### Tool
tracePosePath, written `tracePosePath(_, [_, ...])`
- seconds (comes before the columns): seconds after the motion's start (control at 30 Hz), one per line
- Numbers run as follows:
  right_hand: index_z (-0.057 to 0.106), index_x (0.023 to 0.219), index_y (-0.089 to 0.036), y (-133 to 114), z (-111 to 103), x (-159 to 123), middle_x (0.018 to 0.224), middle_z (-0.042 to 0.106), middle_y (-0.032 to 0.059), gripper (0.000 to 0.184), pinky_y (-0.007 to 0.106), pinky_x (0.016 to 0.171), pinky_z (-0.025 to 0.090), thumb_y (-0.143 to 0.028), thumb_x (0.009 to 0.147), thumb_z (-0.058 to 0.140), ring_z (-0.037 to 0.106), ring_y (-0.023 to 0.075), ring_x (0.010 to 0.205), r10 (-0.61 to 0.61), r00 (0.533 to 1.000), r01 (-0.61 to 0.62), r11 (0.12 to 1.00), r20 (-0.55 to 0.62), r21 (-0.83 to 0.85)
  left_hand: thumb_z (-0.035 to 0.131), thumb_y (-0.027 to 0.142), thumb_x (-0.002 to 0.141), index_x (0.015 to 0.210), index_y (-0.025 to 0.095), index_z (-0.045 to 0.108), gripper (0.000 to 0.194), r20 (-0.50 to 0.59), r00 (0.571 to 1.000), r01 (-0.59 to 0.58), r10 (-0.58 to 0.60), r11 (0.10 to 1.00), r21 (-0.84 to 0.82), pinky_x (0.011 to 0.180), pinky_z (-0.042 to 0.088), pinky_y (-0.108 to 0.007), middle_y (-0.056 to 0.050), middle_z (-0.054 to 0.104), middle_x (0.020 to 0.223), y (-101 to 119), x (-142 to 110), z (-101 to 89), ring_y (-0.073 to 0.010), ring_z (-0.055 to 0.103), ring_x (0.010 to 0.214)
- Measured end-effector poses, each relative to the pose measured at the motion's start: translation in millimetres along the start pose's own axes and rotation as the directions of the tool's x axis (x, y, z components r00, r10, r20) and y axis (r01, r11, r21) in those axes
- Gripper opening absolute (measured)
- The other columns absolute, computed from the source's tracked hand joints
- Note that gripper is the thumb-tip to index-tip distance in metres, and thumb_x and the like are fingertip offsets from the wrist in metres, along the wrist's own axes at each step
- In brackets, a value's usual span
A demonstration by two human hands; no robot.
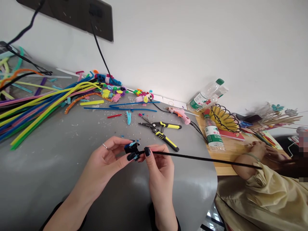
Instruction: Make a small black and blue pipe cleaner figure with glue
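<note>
Pinching a small black fuzzy bundle with light blue bits (132,148) between thumb and fingertips, the left hand (109,157) is seen just above the grey table (60,150), a ring worn on one finger. A long black pipe cleaner (204,158) is gripped at its near end by the right hand (157,163), thumb and forefinger closed on it right beside the bundle, so that both hands meet at the same spot. From there the black stem is stretched out to the right, past the table's rounded edge and over the sleeve of another person. The bundle and the stem's end are held in the air near the middle of the view, not resting on the table.

Behind the hands, a pair of black pliers with yellow grips (162,130) is laid on the table, and a pink glue gun (180,114) with its black cord is placed further back. A large sheaf of long coloured pipe cleaners (40,106) is spread across the left side, with small finished fuzzy figures (144,96) near the wall. To the right, a wooden board (228,150) is set, carrying a clear plastic water bottle with a green label (213,134) and a black wire basket with yellow inside (223,118). A co-worker's arm in a pale yellow sleeve (269,189) is rested at that board.
</note>
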State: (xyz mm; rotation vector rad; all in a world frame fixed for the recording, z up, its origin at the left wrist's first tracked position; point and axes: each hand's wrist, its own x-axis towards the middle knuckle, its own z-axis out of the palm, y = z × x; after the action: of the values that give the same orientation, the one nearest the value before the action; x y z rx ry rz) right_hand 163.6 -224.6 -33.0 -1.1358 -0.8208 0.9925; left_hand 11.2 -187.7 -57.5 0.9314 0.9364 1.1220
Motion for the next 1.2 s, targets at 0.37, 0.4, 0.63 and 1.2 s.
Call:
tracePosePath(0.37, [0.072,0.088,-0.021,4,4,-1,0.080,0.073,-0.0008,0.031,0.026,0.063,0.060,-0.047,0.093,0.087,0.070,0.0127,0.064,0.048,0.998,-0.053,0.993,0.042,0.107,0.105,0.048,0.062,0.094,0.027,0.086,0.042,-0.108,0.990,0.077,-0.091,0.989,-0.128,0.073,0.063,-0.017,-0.004,0.083,0.097,4,-2,2.9,-0.0189,0.078,0.094])
tracePosePath(0.4, [0.072,0.088,-0.021,4,4,-2,0.080,0.073,-0.0008,0.031,0.026,0.063,0.060,-0.047,0.093,0.087,0.070,0.0127,0.064,0.050,0.998,-0.054,0.992,0.045,0.112,0.105,0.049,0.061,0.093,0.027,0.086,0.043,-0.107,0.989,0.083,-0.098,0.987,-0.137,0.072,0.063,-0.017,-0.004,0.083,0.096,6,-3,4.3,-0.0188,0.078,0.093])
tracePosePath(0.63, [0.072,0.088,-0.022,1,3,-4,0.080,0.072,-0.0011,0.028,0.026,0.066,0.061,-0.045,0.095,0.085,0.070,0.0126,0.064,-0.007,1.000,0.007,1.000,-0.009,0.029,0.103,0.056,0.061,0.093,0.028,0.088,0.045,-0.126,0.987,0.081,-0.097,0.988,-0.132,0.073,0.066,-0.021,-0.005,0.083,0.096,10,-3,8.9,-0.0197,0.077,0.091])
tracePosePath(1.2, [0.071,0.086,-0.021,-1,0,-1,0.073,0.073,-0.0012,0.035,0.026,0.068,0.061,-0.053,0.093,0.085,0.069,0.0131,0.062,0.047,0.997,-0.048,0.999,0.055,0.012,0.103,0.056,0.062,0.093,0.026,0.087,0.046,-0.142,0.987,0.069,-0.080,0.994,-0.079,0.071,0.065,-0.021,-0.005,0.082,0.093,9,-3,8.5,-0.0202,0.077,0.088])
